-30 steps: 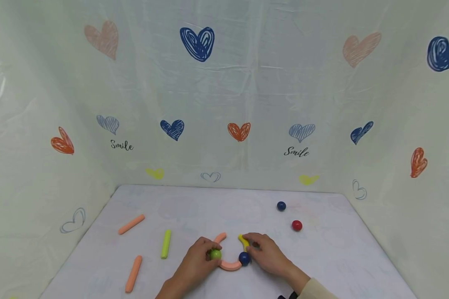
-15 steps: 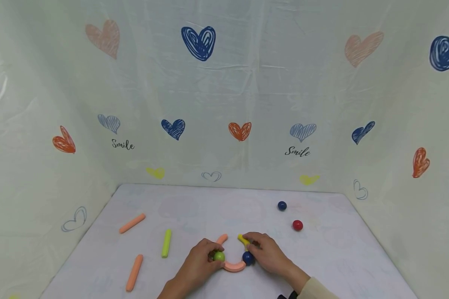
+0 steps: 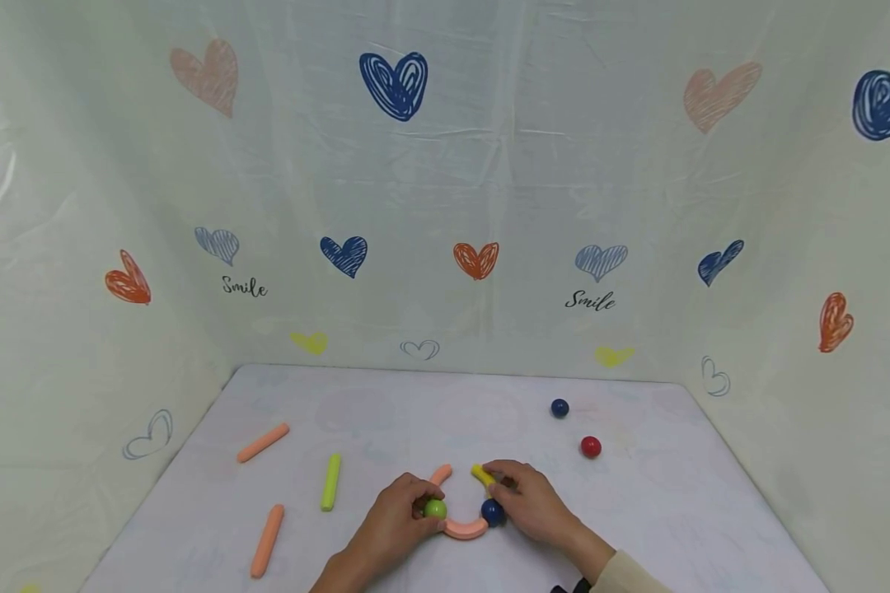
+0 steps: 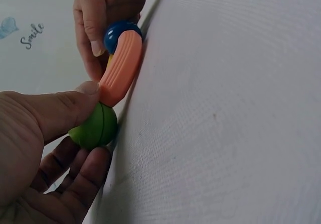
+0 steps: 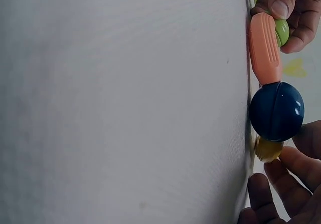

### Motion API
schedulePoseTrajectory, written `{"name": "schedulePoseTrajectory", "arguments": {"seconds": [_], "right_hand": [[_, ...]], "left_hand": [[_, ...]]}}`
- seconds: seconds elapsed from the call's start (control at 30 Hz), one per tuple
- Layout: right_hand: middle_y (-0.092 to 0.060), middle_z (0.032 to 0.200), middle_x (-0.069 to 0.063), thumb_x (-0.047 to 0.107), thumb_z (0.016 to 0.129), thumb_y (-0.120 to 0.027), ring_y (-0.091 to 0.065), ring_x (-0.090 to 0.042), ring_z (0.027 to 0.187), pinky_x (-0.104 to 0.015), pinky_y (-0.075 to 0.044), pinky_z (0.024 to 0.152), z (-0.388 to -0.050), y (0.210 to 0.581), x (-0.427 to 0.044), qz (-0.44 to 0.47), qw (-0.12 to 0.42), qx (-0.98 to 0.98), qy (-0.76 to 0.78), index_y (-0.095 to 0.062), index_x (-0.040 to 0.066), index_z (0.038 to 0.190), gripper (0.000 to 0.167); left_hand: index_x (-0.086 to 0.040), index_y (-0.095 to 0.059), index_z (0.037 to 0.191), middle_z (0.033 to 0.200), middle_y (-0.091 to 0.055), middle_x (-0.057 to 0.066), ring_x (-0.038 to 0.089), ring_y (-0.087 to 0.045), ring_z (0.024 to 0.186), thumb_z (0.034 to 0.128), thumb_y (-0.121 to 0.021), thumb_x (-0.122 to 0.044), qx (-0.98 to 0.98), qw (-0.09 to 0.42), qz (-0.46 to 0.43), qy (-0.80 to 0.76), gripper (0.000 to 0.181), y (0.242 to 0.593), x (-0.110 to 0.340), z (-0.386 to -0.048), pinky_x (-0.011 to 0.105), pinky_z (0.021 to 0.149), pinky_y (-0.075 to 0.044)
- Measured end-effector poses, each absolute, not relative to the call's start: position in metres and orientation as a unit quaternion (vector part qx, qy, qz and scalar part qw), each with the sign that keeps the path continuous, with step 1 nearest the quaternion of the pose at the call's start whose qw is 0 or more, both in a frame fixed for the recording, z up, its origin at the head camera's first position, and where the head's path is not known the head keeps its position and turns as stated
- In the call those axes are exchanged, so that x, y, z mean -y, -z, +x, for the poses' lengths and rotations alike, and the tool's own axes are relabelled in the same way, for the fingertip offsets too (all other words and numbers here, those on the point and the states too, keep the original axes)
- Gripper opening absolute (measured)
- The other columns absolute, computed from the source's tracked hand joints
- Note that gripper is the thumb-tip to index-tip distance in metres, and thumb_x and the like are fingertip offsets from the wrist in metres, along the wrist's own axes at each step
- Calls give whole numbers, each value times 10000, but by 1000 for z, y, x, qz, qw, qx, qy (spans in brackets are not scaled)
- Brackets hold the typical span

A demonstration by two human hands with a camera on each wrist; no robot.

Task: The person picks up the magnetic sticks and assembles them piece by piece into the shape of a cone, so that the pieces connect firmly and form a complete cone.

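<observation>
In the lower middle of the head view, your left hand grips the green ball between thumb and curled fingers. Just to its right, your right hand has its thumb and fingers bent around the yellow piece, pinching it next to the large blue ball.

A curved orange piece joins the green ball to the large blue ball along the bottom of a U shape between your hands. A second orange piece rises from the green ball on the left side of the U, and the yellow piece rises on the right; their upper ends stand apart.

At lower left of the frame, two orange sticks and a lime stick lie apart on the white table. Right of centre, beyond your right hand, you have a small blue ball and, just below it in the frame, a red ball. A heart-printed backdrop fills the upper frame.
</observation>
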State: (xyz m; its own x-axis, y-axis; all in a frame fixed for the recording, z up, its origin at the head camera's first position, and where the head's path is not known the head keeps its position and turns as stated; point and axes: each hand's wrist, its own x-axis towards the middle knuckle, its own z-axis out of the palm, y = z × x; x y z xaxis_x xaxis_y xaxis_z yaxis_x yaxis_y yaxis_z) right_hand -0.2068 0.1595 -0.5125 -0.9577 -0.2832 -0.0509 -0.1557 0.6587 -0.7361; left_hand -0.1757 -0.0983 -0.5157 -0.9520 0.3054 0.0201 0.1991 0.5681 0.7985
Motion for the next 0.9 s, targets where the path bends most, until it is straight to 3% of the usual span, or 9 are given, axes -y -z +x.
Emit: {"name": "schedulePoseTrajectory", "arguments": {"seconds": [0.17,0.4,0.9], "right_hand": [[-677,1089,27,247,1013,-692,-556,-147,922,-281,-462,740,-206,512,-160,-102,82,-907,400,-696,174,1348,342],[-676,1080,36,251,1017,-689,-557,-142,915,-264,-466,727,-207,514,-161,-93,86,-906,405,-701,175,1345,336],[-689,1176,26,246,1007,-696,-573,-148,965,-309,-501,801,-204,512,-167,-93,78,-908,402,-697,174,1352,353]], "left_hand": [[-164,-750,1130,994,-588,-58,61,-529,824,892,-862,-290,-883,52,145,-444,291,518,100,-177,221,691,-465],[-200,-763,1092,1033,-649,-65,108,-593,963,971,-765,-393,-896,14,103,-431,227,515,100,-188,318,815,-513],[-131,-804,1141,1068,-725,18,208,-617,1009,922,-820,-328,-908,-21,79,-412,295,524,87,-214,420,871,-516]]}}
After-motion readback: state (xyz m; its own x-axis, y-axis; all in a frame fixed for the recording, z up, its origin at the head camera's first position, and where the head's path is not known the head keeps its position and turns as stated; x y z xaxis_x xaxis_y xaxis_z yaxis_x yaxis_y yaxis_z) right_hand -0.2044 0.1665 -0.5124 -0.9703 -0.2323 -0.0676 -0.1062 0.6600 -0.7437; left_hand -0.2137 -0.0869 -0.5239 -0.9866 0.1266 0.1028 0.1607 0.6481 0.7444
